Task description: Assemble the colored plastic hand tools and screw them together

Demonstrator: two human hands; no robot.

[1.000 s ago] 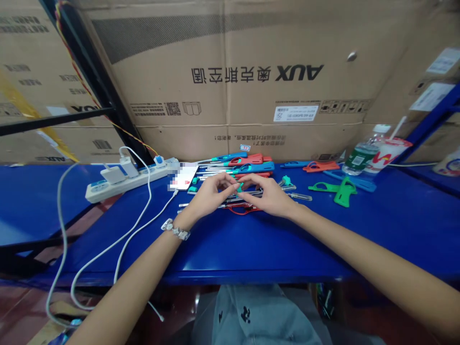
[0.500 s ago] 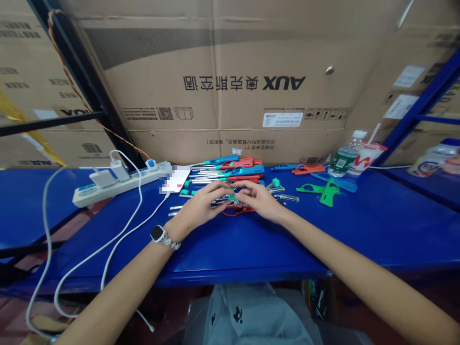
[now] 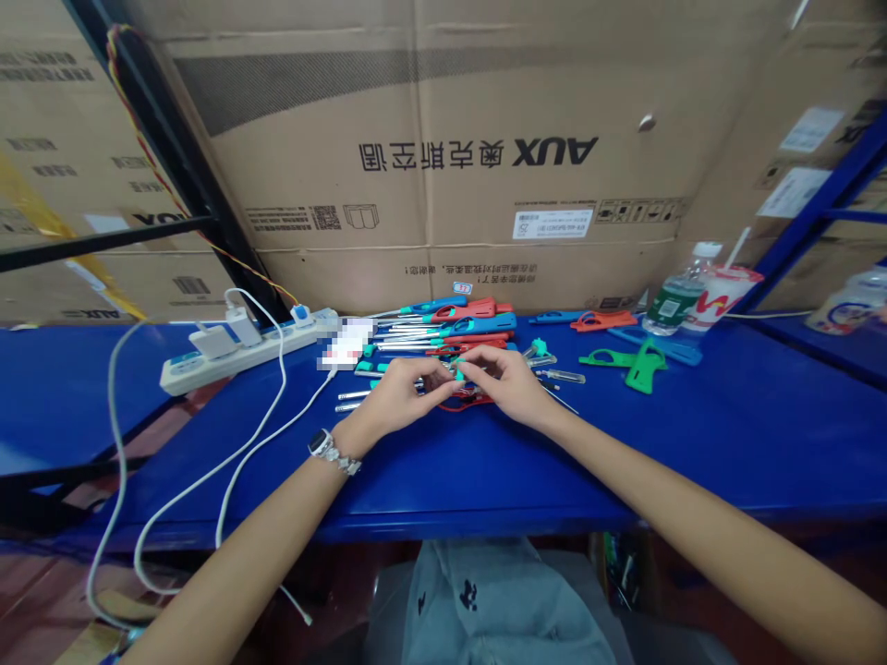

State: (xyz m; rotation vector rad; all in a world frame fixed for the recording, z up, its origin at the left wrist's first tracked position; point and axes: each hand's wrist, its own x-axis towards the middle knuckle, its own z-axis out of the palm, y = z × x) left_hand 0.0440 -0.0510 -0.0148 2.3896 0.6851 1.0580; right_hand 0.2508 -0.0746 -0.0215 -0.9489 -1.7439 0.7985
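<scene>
In the head view my left hand (image 3: 406,395) and my right hand (image 3: 513,383) meet over the blue table. Between their fingertips is a small teal plastic part (image 3: 459,371), pinched from both sides and mostly covered by the fingers. Just beneath my hands lies a red lighter shell (image 3: 478,401), partly hidden. Behind them is a row of long-nosed lighters with red and blue handles, among them a blue lighter (image 3: 478,324). To the right of my right hand are clear lighter fuel tanks (image 3: 565,376), and metal tubes (image 3: 352,395) lie left of my left hand.
Green shell halves (image 3: 644,367), an orange shell (image 3: 602,320) and blue ones lie to the right. Beyond them stand a water bottle (image 3: 675,291) and a red-and-white cup (image 3: 724,297). A power strip (image 3: 256,349) with white cables is on the left; cardboard (image 3: 471,203) walls the back.
The view has shifted slightly. My left hand has turned, its fingers now curled more around the teal part, and a thin rod shows beside my right wrist.
</scene>
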